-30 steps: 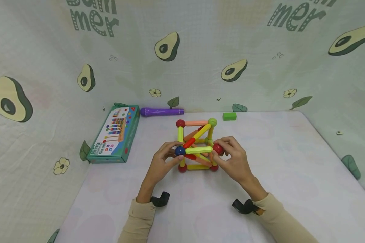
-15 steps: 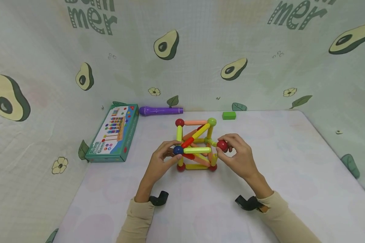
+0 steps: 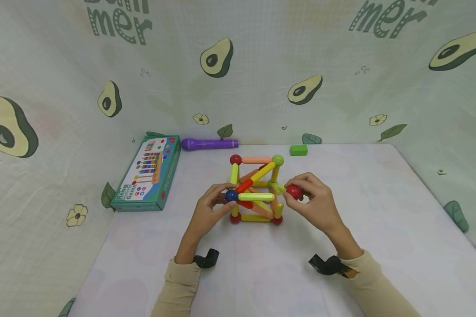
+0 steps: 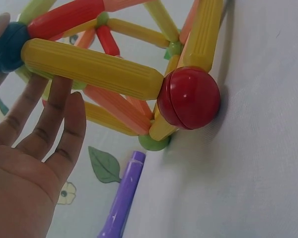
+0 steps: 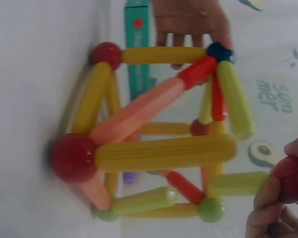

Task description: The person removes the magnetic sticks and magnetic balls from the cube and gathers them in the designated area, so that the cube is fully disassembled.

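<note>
A cube-like frame of magnetic sticks and balls stands on the table. My left hand (image 3: 208,213) pinches its blue ball (image 3: 231,195) between thumb and fingers. A light green stick (image 3: 256,197) reaches right from that ball, its far end free. My right hand (image 3: 317,204) pinches a red ball (image 3: 294,192) just right of the frame. In the right wrist view another light green stick (image 5: 241,184) joins this ball to a green ball (image 5: 211,209). The yellow stick (image 5: 166,152) at the front right corner rises from a lower red ball (image 5: 73,157), and its top is free.
A green-edged game box (image 3: 144,174) lies at the left. Behind the frame are a purple toy microphone (image 3: 210,144) and a green block (image 3: 299,150). Avocado-print cloth (image 3: 258,66) hangs along the table's far edge.
My right hand has drawn the red ball to the right, away from the front light green stick and the upright yellow stick. My left hand keeps its grip on the blue ball.
</note>
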Action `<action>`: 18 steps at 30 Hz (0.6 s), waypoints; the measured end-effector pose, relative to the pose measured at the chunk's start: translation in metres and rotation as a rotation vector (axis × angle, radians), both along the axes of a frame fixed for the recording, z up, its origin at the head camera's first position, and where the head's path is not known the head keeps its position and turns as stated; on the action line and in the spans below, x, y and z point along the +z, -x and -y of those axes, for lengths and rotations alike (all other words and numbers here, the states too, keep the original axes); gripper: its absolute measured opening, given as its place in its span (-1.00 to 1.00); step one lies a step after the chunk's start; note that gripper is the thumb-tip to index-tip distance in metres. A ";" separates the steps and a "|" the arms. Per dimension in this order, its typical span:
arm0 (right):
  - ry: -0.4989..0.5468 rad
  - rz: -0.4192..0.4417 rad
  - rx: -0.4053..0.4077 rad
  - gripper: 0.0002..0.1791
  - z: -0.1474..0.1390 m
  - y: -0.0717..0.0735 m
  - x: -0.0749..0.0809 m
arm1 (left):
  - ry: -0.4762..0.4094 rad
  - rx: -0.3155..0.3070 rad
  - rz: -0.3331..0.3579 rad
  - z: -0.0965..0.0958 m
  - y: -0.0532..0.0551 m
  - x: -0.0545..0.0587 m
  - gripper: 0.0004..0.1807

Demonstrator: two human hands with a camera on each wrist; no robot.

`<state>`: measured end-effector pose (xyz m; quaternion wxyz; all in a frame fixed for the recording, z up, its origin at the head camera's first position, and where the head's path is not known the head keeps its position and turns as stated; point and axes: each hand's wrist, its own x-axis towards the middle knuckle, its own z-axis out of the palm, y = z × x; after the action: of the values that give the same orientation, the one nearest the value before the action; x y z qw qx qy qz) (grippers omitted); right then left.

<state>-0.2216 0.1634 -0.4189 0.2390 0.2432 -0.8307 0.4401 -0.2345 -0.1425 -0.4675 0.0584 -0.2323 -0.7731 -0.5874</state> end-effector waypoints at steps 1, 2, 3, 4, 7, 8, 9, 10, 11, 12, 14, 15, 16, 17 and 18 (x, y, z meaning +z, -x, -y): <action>0.023 0.003 0.005 -0.74 -0.002 0.000 0.001 | -0.001 -0.002 0.000 0.000 0.000 0.000 -0.50; 0.037 0.010 0.006 -0.73 -0.003 0.000 0.002 | -0.003 -0.003 -0.001 0.000 0.000 0.000 -0.50; 0.047 0.022 0.008 -0.73 -0.005 0.000 0.004 | -0.004 -0.005 0.000 0.000 -0.001 0.001 -0.50; 0.046 0.038 0.005 -0.73 -0.007 0.001 0.004 | -0.004 -0.006 0.000 0.000 -0.001 0.001 -0.49; 0.037 0.102 -0.007 -0.74 -0.013 0.002 0.006 | -0.003 -0.010 0.004 0.000 -0.001 0.001 -0.49; 0.035 0.132 -0.014 -0.75 -0.015 0.002 0.006 | -0.004 -0.012 0.006 0.000 -0.001 0.001 -0.49; 0.035 0.170 -0.020 -0.75 -0.017 0.003 0.006 | -0.004 -0.013 0.007 0.000 0.000 0.000 -0.49; 0.034 0.211 -0.028 -0.76 -0.020 0.003 0.006 | -0.005 -0.015 0.009 0.000 0.000 0.000 -0.49; 0.042 0.260 -0.037 -0.77 -0.023 0.004 0.006 | -0.007 -0.016 0.011 -0.001 0.000 0.000 -0.49; 0.047 0.310 -0.052 -0.77 -0.026 0.005 0.006 | -0.007 -0.016 0.012 -0.001 0.000 -0.001 -0.49; 0.060 0.406 -0.075 -0.77 -0.033 0.007 0.005 | -0.005 -0.011 0.015 -0.001 0.000 -0.001 -0.49; 0.067 0.446 -0.087 -0.76 -0.037 0.008 0.005 | -0.004 -0.007 0.017 -0.001 0.001 0.000 -0.48; 0.067 0.475 -0.101 -0.75 -0.041 0.009 0.005 | -0.004 -0.004 0.020 -0.001 0.001 0.000 -0.48; 0.058 0.493 -0.115 -0.73 -0.045 0.011 0.005 | -0.006 0.000 0.021 -0.001 0.000 0.001 -0.47; 0.038 0.503 -0.127 -0.72 -0.049 0.012 0.004 | -0.004 0.006 0.023 -0.001 0.000 0.002 -0.47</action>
<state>-0.2338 0.2122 -0.4147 0.0564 0.0689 -0.8692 0.4864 -0.2344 -0.1417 -0.4653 0.0517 -0.2229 -0.7731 -0.5915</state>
